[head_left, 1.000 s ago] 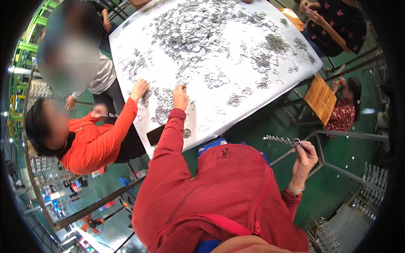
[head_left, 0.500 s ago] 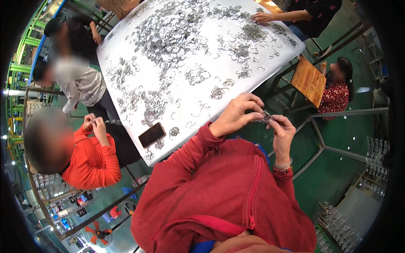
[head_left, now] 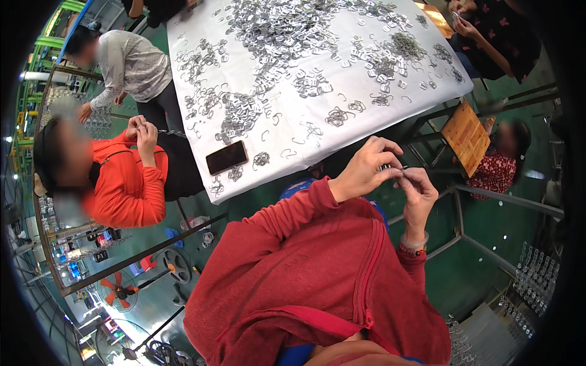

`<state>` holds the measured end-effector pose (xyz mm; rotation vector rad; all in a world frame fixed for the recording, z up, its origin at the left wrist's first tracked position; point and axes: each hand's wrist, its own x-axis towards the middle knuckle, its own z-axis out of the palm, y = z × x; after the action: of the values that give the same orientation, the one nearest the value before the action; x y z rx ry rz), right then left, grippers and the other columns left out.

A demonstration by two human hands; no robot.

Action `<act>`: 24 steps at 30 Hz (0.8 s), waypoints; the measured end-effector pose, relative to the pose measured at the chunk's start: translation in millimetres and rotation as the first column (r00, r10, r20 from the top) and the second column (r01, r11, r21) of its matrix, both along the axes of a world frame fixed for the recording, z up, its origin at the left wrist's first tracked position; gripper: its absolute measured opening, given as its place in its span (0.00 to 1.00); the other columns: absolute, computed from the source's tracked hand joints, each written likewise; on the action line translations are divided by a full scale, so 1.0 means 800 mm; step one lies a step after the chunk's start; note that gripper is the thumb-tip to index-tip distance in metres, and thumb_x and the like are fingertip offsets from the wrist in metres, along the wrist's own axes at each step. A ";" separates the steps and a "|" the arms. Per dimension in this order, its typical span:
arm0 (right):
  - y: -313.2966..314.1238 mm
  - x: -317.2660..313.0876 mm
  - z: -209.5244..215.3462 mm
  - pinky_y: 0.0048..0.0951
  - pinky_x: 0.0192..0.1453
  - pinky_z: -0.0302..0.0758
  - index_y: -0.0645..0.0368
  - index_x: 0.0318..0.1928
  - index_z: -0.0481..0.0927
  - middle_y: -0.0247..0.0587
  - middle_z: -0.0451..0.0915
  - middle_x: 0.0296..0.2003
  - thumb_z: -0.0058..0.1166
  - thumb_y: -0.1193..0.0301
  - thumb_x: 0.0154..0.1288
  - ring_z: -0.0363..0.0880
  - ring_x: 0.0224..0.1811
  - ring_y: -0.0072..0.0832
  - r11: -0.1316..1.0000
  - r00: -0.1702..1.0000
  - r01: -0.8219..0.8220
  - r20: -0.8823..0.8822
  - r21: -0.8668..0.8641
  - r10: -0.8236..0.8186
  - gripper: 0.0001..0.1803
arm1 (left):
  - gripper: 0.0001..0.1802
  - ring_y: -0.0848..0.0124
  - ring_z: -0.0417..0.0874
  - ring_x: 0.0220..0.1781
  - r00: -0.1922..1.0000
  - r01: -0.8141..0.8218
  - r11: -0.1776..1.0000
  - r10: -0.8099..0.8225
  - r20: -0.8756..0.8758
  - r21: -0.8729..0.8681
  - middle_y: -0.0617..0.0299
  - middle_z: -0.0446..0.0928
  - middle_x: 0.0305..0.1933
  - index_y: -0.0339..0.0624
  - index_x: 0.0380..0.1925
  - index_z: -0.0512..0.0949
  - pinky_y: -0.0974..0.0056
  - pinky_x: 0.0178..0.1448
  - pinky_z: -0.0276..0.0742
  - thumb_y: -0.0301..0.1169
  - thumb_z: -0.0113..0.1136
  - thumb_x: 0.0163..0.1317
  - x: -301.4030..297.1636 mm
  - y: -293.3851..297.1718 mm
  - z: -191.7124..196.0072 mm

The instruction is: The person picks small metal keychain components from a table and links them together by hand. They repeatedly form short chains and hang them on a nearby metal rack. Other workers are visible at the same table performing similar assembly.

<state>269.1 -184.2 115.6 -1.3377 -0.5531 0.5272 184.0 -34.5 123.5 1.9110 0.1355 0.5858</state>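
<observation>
My left hand and my right hand meet in front of my chest, just off the near edge of the white table. Both pinch a small stack of metal clips between the fingertips; most of it is hidden by my fingers. My sleeves are red. On the table lie several heaps of loose silver metal clips and bent wire hooks.
A black phone lies near the table's near left corner. A person in an orange top sits at the left, another in grey behind. Two more people sit at the right beside a wooden stool. Metal racks stand at the lower right.
My left hand left the table and came back to my right hand, which earlier held the clip string out to the side. Both now hold the clips together. The view shifted right.
</observation>
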 end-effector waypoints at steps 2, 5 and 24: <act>-0.003 0.005 -0.002 0.22 0.34 0.77 0.68 0.34 0.80 0.43 0.75 0.33 0.54 0.89 0.52 0.77 0.31 0.25 0.998 0.997 -0.070 0.027 -0.001 0.070 0.09 | 0.06 0.65 0.77 0.43 0.997 0.063 0.992 -0.057 0.059 -0.105 0.57 0.77 0.44 0.40 0.30 0.80 0.64 0.46 0.74 0.26 0.66 0.50 -0.004 0.003 -0.002; -0.014 0.035 0.006 0.23 0.34 0.76 0.68 0.32 0.80 0.44 0.75 0.33 0.53 0.89 0.51 0.77 0.32 0.26 0.986 0.982 -0.164 0.093 -0.040 0.167 0.08 | 0.07 0.66 0.81 0.39 0.960 0.281 0.889 -0.264 0.097 -0.362 0.57 0.81 0.38 0.37 0.31 0.79 0.65 0.45 0.76 0.22 0.65 0.51 -0.008 0.008 -0.005; 0.355 0.098 -0.227 0.38 0.49 0.73 0.63 0.39 0.76 0.45 0.76 0.40 0.47 0.80 0.52 0.71 0.47 0.43 0.717 0.221 -0.162 0.684 -0.678 0.696 0.12 | 0.07 0.70 0.76 0.40 0.925 0.378 0.909 -0.379 0.029 -0.178 0.70 0.78 0.32 0.50 0.30 0.78 0.60 0.50 0.64 0.39 0.59 0.58 -0.051 0.039 -0.084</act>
<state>347.2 100.0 -66.3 -1.9270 -1.9777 0.3100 143.4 -3.0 56.1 1.7020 -0.1730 0.2921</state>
